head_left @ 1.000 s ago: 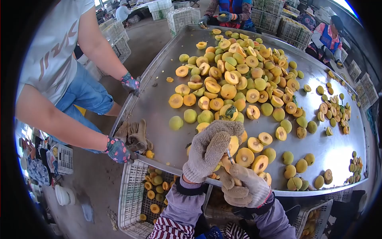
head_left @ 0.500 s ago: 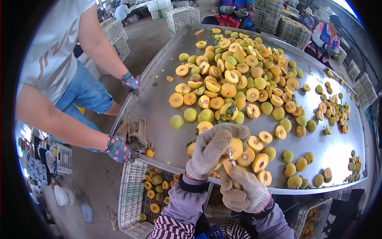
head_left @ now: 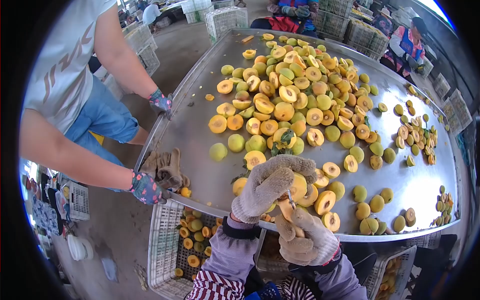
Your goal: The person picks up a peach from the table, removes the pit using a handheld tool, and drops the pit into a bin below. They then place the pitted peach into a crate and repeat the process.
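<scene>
— Grey knit gloves at the near edge of the table (head_left: pixel 200 165): what have they got?
— The left hand (head_left: pixel 265 187) is curled tight round a halved peach (head_left: pixel 298 186). The right hand (head_left: pixel 305 240) is fisted on a small pitting tool (head_left: pixel 290 198), tip at the cut face.
— Which step?
— Stoning that half, I'd judge. Next calls for a short scooping twist that spares the flesh.
— Farther out?
— Loose halves just beside them, a co-worker's hand (head_left: pixel 146 187) at the left edge, the big pile (head_left: pixel 295 90) toward the far edge.
</scene>
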The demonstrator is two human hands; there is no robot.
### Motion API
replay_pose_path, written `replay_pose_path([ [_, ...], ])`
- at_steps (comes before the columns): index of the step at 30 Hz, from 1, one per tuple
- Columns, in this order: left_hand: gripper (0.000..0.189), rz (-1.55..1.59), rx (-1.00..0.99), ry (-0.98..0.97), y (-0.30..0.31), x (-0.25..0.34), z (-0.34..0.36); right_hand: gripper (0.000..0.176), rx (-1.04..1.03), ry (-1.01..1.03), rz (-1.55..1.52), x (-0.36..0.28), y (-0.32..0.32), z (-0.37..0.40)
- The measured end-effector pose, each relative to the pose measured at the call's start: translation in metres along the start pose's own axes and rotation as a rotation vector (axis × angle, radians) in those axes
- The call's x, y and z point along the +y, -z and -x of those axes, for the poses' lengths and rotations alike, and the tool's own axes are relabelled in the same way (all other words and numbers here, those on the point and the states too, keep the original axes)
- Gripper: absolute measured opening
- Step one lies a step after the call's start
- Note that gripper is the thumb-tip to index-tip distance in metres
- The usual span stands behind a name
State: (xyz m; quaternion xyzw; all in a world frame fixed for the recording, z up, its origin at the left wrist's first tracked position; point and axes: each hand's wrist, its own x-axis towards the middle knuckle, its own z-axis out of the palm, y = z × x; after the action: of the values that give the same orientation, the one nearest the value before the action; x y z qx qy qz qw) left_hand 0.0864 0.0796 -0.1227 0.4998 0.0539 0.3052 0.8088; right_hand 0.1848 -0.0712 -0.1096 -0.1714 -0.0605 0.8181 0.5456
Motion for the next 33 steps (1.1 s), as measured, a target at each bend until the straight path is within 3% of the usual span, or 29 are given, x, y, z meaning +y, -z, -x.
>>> replay_pose_path([
  [2, 0.047, -0.003, -0.032, 0.022, 0.0, -0.004, 0.001, 0.04, -0.009, 0.006, -0.018, 0.002, 0.0, 0.0],
  [4, 0.051, -0.137, 0.099, -0.2, -0.006, -0.015, 0.006, 0.04, 0.033, 0.029, 0.06, 0.004, -0.002, 0.0],
  [5, 0.051, -0.136, 0.099, -0.2, -0.007, -0.017, 0.006, 0.04, 0.033, 0.029, 0.059, 0.005, -0.002, 0.0],
  [11, 0.055, 0.212, 0.124, 0.005, -0.015, -0.015, 0.01, 0.043, 0.104, 0.078, 0.133, 0.01, 0.004, 0.003],
  [13, 0.054, 0.344, 0.076, 0.05, -0.016, -0.018, 0.011, 0.041, -0.042, 0.031, 0.001, 0.009, 0.011, 0.003],
  [14, 0.053, 0.172, 0.223, 0.063, 0.008, -0.079, 0.02, 0.041, -0.039, 0.031, 0.0, 0.011, 0.01, 0.003],
  [15, 0.053, -0.003, 0.366, 0.074, 0.002, -0.079, 0.01, 0.038, -0.036, 0.005, -0.038, 0.014, 0.008, 0.001],
  [16, 0.054, 0.591, -0.062, 0.011, 0.0, -0.074, 0.005, 0.036, -0.032, -0.021, -0.076, 0.015, 0.006, 0.001],
  [17, 0.054, 0.595, -0.062, 0.008, -0.002, -0.064, 0.009, 0.036, -0.029, -0.023, -0.073, 0.014, 0.001, 0.004],
  [19, 0.058, 0.078, 0.194, -0.077, -0.009, -0.033, 0.01, 0.032, 0.128, 0.075, 0.099, 0.012, -0.011, 0.009],
  [20, 0.06, 0.218, 0.354, 0.094, -0.005, -0.035, 0.001, 0.031, 0.264, -0.007, 0.18, 0.013, -0.008, 0.018],
  [23, 0.063, 0.484, 0.286, 0.017, -0.012, -0.026, -0.008, 0.02, 0.275, -0.068, 0.325, 0.011, 0.01, 0.031],
  [25, 0.064, 0.556, 0.323, 0.029, -0.014, -0.029, -0.009, 0.021, 0.195, -0.084, 0.266, -0.001, -0.006, 0.033],
  [27, 0.07, 0.497, 0.319, 0.021, -0.011, -0.032, -0.011, 0.022, 0.376, 0.048, 0.597, 0.0, -0.014, 0.035],
  [29, 0.067, 0.503, 0.305, 0.013, -0.015, -0.028, -0.009, 0.025, 0.447, 0.047, 0.619, -0.003, -0.023, 0.029],
  [31, 0.063, 0.506, 0.288, 0.004, -0.015, -0.027, -0.009, 0.025, 0.729, 0.256, 0.602, -0.001, -0.027, 0.021],
  [33, 0.062, 0.414, 0.294, 0.0, -0.012, -0.029, -0.009, 0.024, 0.747, 0.342, 0.644, 0.001, -0.019, 0.015],
])
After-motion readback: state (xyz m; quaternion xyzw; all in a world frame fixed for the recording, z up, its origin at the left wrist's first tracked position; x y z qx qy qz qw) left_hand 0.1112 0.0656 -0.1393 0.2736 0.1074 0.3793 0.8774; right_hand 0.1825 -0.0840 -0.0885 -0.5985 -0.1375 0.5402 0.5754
